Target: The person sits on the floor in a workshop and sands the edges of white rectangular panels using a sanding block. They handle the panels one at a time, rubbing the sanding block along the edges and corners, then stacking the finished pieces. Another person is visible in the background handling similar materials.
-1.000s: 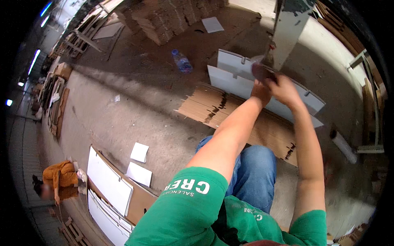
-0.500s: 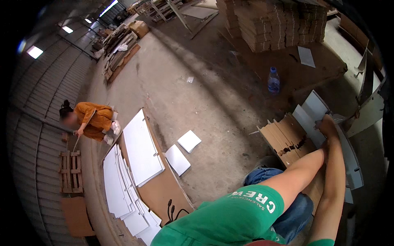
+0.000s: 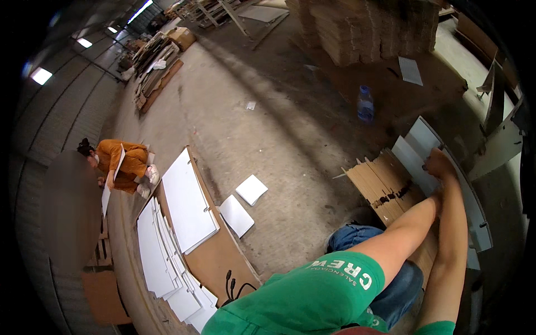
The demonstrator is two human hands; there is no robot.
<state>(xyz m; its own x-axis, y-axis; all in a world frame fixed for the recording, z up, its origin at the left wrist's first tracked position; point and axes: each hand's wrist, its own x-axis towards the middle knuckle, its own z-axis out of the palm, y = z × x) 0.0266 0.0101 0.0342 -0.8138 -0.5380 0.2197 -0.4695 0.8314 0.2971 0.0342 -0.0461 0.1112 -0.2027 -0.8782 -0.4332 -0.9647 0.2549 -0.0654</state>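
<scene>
My right hand [image 3: 439,165] is at the upper part of a long pale grey-white panel [image 3: 466,195], its fingers curled in; what they hold, if anything, is hidden. A small dark clip sits on the panel's edge just beyond the knuckles, and another dark clip [image 3: 483,225] lies farther down that edge. My left arm [image 3: 405,226] reaches across toward the right wrist, where the right forearm hides the left hand. Beneath and beside the arms stands a row of brown cardboard pieces [image 3: 375,181] packed on edge, with dark marks across them. A second pale panel [image 3: 408,159] leans between cardboard and long panel.
White boards [image 3: 187,206] lie on brown cardboard [image 3: 220,262] to the left, with more white sheets beside them. Two small white pieces [image 3: 237,215] rest on the floor. A person in orange [image 3: 125,162] crouches far left, holding a white strip. A bottle [image 3: 365,106] stands near stacked cardboard [image 3: 363,33].
My right hand's fingers have curled in more at the panel. The crouching person has raised a white strip. The whole view has shifted slightly.
</scene>
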